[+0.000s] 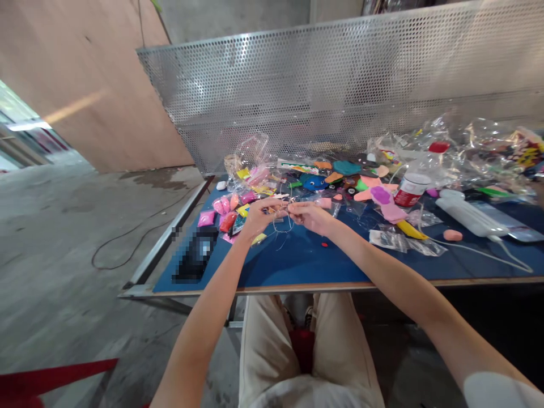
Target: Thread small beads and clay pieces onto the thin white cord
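Both my hands are raised over the blue tabletop (280, 272), close together near its middle. My left hand (259, 216) has its fingers closed on a thin pale string (280, 231), which hangs in loose loops below the fingers. My right hand (309, 216) pinches the same string from the right, thumb and forefinger together. Whether something small is also between the fingertips cannot be made out. Under and behind my left hand lie small packets of coloured clay, among them a pink packet (206, 219) and a red one (228, 221).
A dark blurred object (196, 255) lies at the table's left edge. On the right stand a bottle with a red cap (438, 148), a white device with a cable (471, 214) and clear plastic bags. A perforated metal panel (297, 90) rises behind. Coloured clay shapes (314, 182) lie before it.
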`<state>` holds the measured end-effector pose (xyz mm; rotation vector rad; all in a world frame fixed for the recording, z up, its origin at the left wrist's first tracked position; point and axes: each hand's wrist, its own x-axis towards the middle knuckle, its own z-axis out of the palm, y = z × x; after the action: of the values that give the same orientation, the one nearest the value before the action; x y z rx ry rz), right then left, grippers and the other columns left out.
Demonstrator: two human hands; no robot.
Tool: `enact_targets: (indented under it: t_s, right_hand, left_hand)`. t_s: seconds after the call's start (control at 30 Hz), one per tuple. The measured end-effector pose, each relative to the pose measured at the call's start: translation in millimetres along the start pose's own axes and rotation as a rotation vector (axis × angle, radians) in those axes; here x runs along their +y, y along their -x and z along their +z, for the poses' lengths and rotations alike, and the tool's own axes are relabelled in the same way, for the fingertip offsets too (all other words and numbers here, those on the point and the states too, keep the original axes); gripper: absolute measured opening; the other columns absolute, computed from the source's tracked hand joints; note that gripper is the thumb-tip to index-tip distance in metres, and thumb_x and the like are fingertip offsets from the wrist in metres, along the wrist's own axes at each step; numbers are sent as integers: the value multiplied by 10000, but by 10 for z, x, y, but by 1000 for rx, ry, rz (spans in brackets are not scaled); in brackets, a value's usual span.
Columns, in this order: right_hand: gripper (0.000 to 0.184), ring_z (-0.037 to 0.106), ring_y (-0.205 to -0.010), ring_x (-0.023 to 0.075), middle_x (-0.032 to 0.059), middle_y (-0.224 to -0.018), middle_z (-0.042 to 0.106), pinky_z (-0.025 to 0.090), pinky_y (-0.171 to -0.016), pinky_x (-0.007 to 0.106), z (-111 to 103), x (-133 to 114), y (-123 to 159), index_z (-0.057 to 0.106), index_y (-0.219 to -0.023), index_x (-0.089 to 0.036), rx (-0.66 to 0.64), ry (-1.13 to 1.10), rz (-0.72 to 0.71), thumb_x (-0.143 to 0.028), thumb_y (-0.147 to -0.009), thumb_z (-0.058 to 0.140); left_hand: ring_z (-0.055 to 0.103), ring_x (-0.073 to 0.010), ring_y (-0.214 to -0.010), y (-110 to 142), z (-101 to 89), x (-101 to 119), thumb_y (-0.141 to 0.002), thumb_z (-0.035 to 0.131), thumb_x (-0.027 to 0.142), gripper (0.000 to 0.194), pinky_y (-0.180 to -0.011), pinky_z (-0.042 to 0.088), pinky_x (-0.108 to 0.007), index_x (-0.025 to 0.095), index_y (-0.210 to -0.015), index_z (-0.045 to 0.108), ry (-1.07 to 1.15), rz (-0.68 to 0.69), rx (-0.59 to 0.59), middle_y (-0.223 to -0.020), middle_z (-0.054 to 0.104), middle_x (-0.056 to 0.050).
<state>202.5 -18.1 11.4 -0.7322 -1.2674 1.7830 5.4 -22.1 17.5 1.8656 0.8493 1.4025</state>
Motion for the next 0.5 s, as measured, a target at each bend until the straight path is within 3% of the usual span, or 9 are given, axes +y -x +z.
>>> enact_targets:
  t_s: [0.2,0.5]
  right_hand:
    - [337,545,-627,95,1,-638,661,384,-597,246,32,-17,71,699,-608,-171,-65,-71,-15,-363,-544,968]
    - [326,463,-556,68,13,-673,681,382,-568,257,78,12,99,740,-676,-169,-47,-101,-86,-388,-579,961]
  left_hand:
    - [658,-171,-807,18,56,24,-677,916,499,320,-739,517,-297,205,-737,805,168,25,-87,-843,745,-54]
    - [642,-134,-763,45,20,-31,-681,921,492,382,-696,517,-249,189,-884,806,259,-110,-140,-889,734,-38]
